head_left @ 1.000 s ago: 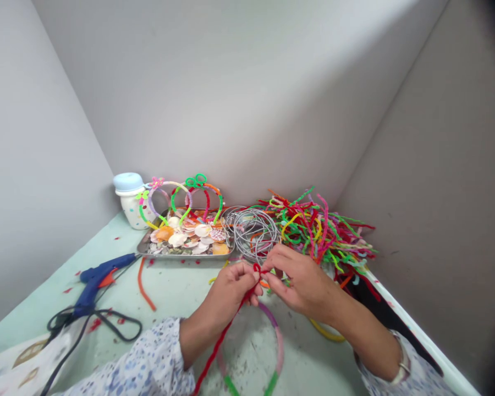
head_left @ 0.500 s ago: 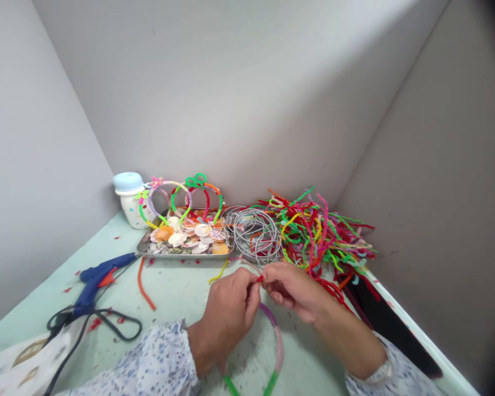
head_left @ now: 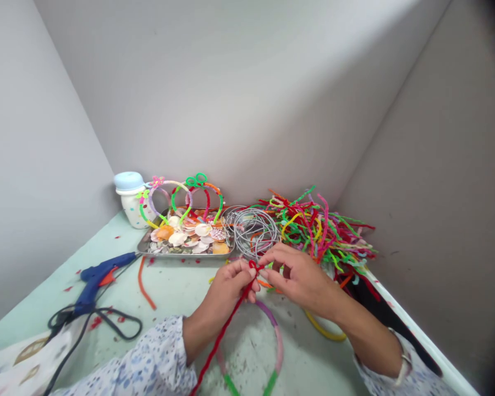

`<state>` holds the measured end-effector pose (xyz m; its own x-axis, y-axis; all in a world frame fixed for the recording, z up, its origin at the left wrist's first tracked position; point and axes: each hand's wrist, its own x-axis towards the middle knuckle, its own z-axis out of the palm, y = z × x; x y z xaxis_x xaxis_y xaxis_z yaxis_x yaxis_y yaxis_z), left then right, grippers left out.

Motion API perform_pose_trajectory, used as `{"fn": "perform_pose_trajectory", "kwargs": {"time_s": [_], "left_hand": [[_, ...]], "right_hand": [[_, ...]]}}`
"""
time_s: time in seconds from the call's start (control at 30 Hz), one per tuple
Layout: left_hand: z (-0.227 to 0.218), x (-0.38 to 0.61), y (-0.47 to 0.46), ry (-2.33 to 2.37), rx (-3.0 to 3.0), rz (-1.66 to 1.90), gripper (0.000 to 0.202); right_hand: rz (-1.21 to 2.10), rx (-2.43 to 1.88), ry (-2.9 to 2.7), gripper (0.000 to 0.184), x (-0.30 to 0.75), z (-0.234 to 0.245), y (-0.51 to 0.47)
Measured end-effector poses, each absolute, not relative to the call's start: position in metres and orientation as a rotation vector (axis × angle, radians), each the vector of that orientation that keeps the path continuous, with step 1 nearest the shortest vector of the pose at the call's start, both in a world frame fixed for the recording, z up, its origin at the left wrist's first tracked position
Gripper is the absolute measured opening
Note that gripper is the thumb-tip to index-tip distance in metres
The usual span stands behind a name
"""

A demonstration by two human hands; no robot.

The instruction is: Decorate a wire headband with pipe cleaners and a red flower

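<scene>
A red pipe cleaner (head_left: 225, 330) is pinched between my two hands, its upper end bent into small loops. My left hand (head_left: 230, 286) grips it just below the loops, and the long tail runs down toward the near edge of the view. The fingertips of my right hand (head_left: 299, 278) close on the looped part from the right. Below the hands lies a headband (head_left: 279, 346) wrapped in purple, pink and green. Under my right forearm a yellow curved piece (head_left: 324, 330) shows in part.
A metal tray (head_left: 181, 254) of shells holds several decorated headbands upright. Beside it are coiled grey wire (head_left: 256, 234) and a heap of coloured pipe cleaners (head_left: 325, 231). A blue glue gun (head_left: 93, 280), a lidded white jar (head_left: 134, 206) and an orange strip (head_left: 146, 286) lie left.
The red pipe cleaner now shows loops and a long tail hanging down toward me. My right hand has shifted and turned, and the yellow curved piece has come into view beneath its forearm.
</scene>
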<state>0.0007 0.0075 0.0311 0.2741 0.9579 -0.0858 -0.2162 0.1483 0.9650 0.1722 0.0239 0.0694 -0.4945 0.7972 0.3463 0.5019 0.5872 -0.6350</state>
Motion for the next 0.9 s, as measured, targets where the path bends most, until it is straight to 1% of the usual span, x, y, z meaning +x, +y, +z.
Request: {"fn": "perform_pose_trajectory", "kwargs": {"time_s": [0.13,0.23,0.3,0.43,0.53,0.6,0.7,0.77,0.9], "left_hand": [[0.031,0.003,0.005,0.903,1.101,1.021,0.019],[0.031,0.005,0.002,0.947,1.203,1.049,0.019],[0.03,0.006,-0.003,1.005,1.336,1.083,0.017],[0.026,0.005,-0.014,1.198,1.715,1.14,0.014],[0.024,0.006,-0.014,1.202,1.733,1.137,0.014],[0.025,0.005,-0.009,1.112,1.548,1.116,0.016],[0.028,0.002,0.003,1.049,1.277,1.133,0.016],[0.029,0.0,0.008,1.076,1.226,1.178,0.016],[0.03,-0.003,0.01,1.083,1.176,1.242,0.012]], "right_hand": [[0.572,-1.008,-2.21,0.012,0.171,0.069,0.024],[0.671,-1.059,-2.167,0.014,0.169,0.069,0.023],[0.834,-1.131,-2.096,0.014,0.168,0.066,0.023],[1.337,-1.271,-1.87,0.013,0.168,0.056,0.026],[1.585,-1.261,-1.758,0.015,0.171,0.055,0.028],[1.619,-1.241,-1.741,0.017,0.173,0.058,0.029],[1.538,-1.272,-1.769,0.025,0.175,0.06,0.029],[1.495,-1.305,-1.814,0.027,0.172,0.057,0.028],[1.541,-1.29,-1.803,0.028,0.155,0.041,0.023]]}}
